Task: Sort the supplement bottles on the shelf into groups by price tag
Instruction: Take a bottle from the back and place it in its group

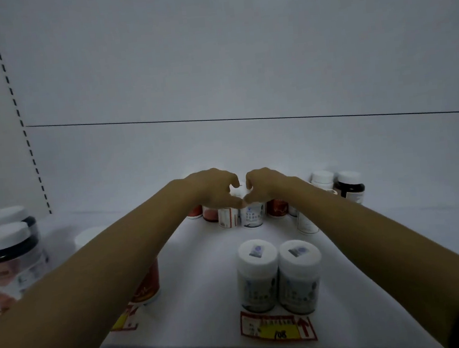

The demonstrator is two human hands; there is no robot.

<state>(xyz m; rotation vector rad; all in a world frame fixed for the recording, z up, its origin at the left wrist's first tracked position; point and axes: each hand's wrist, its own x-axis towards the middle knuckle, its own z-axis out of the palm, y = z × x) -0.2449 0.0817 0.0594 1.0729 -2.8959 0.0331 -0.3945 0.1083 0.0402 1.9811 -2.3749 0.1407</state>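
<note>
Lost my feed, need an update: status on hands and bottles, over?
Left hand and right hand curled over rear bottle cluster, grip unclear. Two white bottles stand behind price tag, between forearms.

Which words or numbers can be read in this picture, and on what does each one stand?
"108": handwritten on the yellow strip of the price tag in front of two white bottles.
Printed text on that tag: too blurred.
The second price tag, at the left: partly hidden, unreadable.
All bottle labels and lid stickers: too small and blurred.
</note>
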